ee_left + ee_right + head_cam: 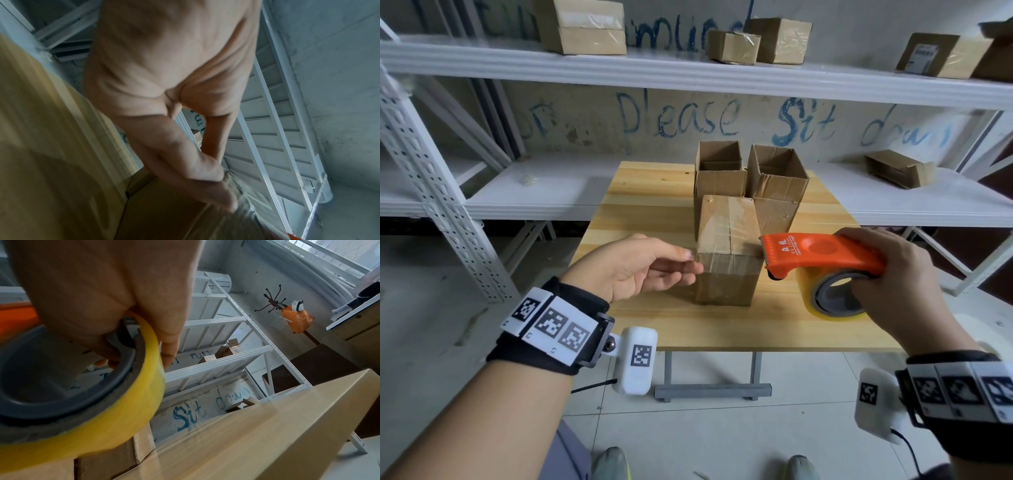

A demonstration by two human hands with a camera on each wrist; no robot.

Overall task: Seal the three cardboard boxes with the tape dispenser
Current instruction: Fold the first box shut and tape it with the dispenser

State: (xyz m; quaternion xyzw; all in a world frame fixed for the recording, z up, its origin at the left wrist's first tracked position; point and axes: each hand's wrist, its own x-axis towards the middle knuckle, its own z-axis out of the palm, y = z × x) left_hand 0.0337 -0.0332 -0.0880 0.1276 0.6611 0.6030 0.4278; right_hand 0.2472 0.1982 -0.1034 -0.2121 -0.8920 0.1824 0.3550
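Observation:
Three cardboard boxes stand on the wooden table [654, 322]. The nearest box [727, 253] has closed flaps with clear tape along its top seam and down its front. Behind it two boxes stand with their tops open, one at the left [719, 174] and one at the right [777, 181]. My left hand [654, 267] has straight fingers whose tips touch the near box's left upper edge [185, 211]. My right hand [893, 274] grips the orange tape dispenser [822, 255] with its yellowish roll [115, 418], just right of the taped box; the blade end points at the box's top right corner.
White metal shelving [688, 72] runs behind the table and carries several more cardboard boxes [582, 27] on its upper level, plus one flattened box [900, 168] on the lower right shelf. The table's front edge lies close to my wrists.

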